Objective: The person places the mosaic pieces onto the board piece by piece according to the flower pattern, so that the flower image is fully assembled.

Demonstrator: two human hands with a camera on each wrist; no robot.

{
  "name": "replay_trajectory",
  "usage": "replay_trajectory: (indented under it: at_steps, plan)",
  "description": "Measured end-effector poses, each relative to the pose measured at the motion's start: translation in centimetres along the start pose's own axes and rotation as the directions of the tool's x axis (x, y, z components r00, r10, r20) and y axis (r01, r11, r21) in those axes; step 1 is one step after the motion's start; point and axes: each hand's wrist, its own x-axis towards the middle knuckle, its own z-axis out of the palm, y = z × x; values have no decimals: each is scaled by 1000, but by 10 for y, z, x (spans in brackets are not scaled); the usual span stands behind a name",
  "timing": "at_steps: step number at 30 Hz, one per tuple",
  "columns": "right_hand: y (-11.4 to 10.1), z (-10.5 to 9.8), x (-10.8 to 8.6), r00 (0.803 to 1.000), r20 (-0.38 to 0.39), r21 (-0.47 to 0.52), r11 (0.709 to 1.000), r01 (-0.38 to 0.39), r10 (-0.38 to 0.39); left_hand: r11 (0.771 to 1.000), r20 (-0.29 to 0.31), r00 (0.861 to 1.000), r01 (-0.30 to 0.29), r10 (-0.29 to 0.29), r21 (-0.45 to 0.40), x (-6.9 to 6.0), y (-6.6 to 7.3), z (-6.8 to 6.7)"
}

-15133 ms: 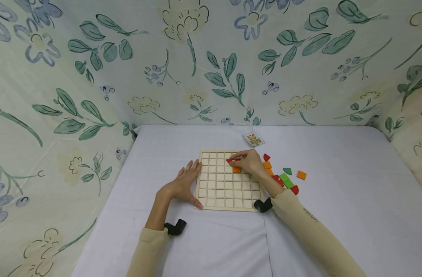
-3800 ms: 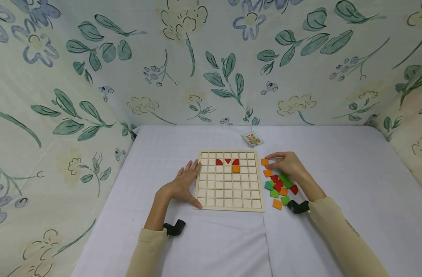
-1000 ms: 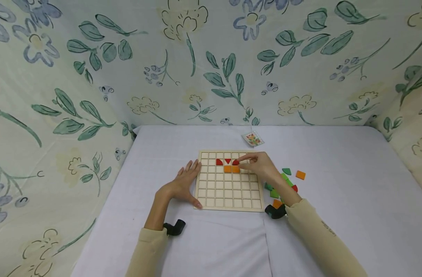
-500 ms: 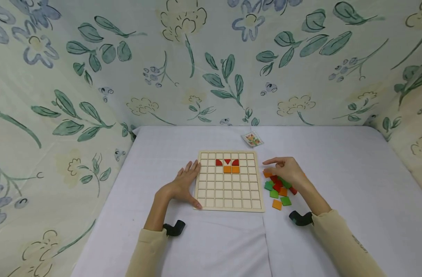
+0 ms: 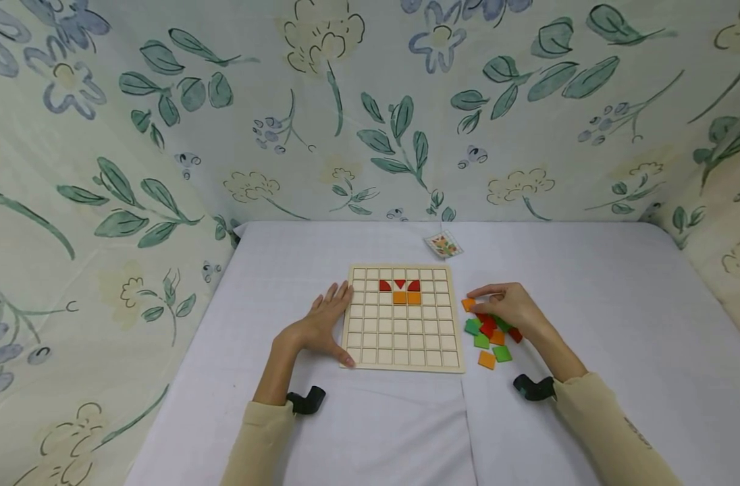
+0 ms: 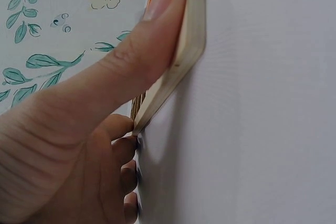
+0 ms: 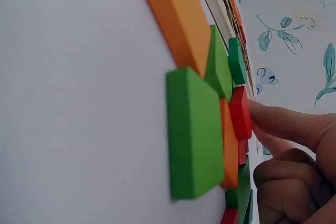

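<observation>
My left hand (image 5: pixel 321 324) rests along the left edge of a square wooden grid board (image 5: pixel 385 337), fingers straight and spread, its thumb on the near left corner. In the left wrist view the thumb (image 6: pixel 131 51) lies over the board's wooden rim (image 6: pixel 191 30). Three red pieces, with a triangle (image 5: pixel 400 283) in the middle, sit in one row of the board. Two orange squares (image 5: pixel 407 298) lie just below them. Right of the board, my right hand (image 5: pixel 506 304) pinches an orange square tile (image 5: pixel 468 305) between thumb and index finger. The right wrist view hides that tile behind others.
Loose tiles lie heaped under and before my right hand: a green square (image 5: pixel 501 353), an orange square (image 5: pixel 487 360), red pieces (image 5: pixel 487 329) and several others. A small picture card (image 5: pixel 443 244) lies beyond the board. Patterned cloth (image 5: pixel 370 108) stands behind the white-covered table (image 5: pixel 285 250).
Red pieces and a second orange square have joined the board since the oldest frame. My right hand has gone from the board back to the pile and now pinches another orange tile. My left hand stays put.
</observation>
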Motion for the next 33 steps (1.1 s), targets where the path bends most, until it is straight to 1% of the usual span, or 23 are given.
replay_trajectory:
  at_steps: [7, 14, 20, 27, 33]
  plan:
    - [-1, -1, 3, 1000, -21, 10, 1000, -7, 7, 1000, 5, 1000, -3, 3, 3, 0, 1, -1]
    - [2, -4, 4, 999, -25, -7, 999, -38, 37, 1000, 6, 1000, -7, 7, 0, 1, 0, 1]
    - [1, -1, 5, 999, -25, -5, 1000, -24, 23, 1000, 10, 1000, 1, -1, 1, -1, 1, 0]
    - [1, 2, 5, 999, -54, -24, 1000, 2, -3, 1000, 11, 1000, 2, -2, 2, -1, 0, 0]
    - [1, 2, 5, 998, -64, -12, 1000, -15, 14, 1000, 8, 1000, 4, -4, -7, 0, 0, 1]
